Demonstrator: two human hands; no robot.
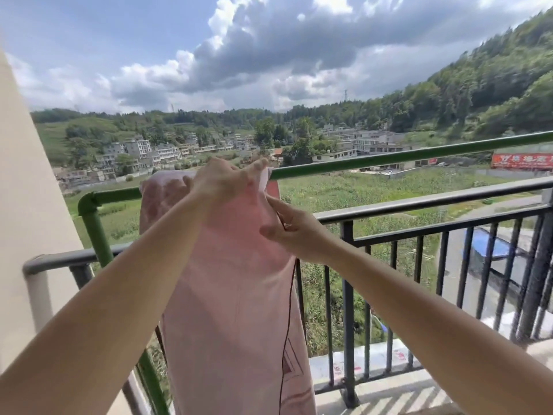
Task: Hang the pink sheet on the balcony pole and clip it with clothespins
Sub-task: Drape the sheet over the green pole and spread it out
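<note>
The pink sheet (pixel 236 295) hangs bunched over the green balcony pole (pixel 389 158) near its left end and drops in a long narrow fold to the bottom of the view. My left hand (pixel 223 181) rests on top of the sheet at the pole, fingers stretched toward the right along the fabric's upper edge. Just below and to the right, my right hand (pixel 294 232) pinches the sheet's right edge, where a dark seam runs down. No clothespins are in view.
A dark metal railing (pixel 419 203) with vertical bars runs below the pole. The pole bends down at a green elbow (pixel 88 205) on the left, next to a beige wall (pixel 27 205). Beyond lie fields, buildings and wooded hills.
</note>
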